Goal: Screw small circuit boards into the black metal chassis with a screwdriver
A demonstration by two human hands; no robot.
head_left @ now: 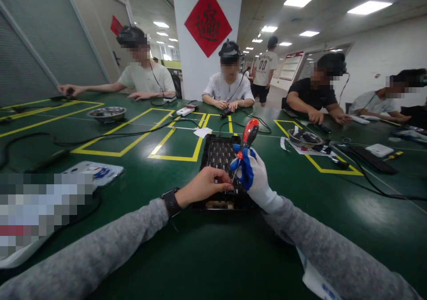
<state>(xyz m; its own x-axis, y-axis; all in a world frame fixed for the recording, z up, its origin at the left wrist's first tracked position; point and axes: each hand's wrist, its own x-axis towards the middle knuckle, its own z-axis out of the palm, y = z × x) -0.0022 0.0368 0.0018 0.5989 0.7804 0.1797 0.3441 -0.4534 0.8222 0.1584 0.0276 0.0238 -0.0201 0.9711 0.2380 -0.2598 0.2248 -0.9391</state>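
My right hand (251, 173), in a white glove with blue palm and fingers, grips a screwdriver (250, 133) with a red and black handle. The handle tilts up and its thin shaft points down toward my left fingertips. My bare left hand (208, 184), a dark watch on its wrist, has thumb and fingers pinched together near the tip of the shaft. What they pinch, if anything, is too small to make out. Beneath both hands lies a black case (213, 151) with rows of small metal pieces. My hands cover part of it.
Yellow tape marks rectangles on the green table (160, 242). Metal bowls (106, 114) stand to the left and right, with black cables (133, 134) across the surface. A paper scrap (203, 132) lies behind the case. Several people wearing headsets sit around the far side.
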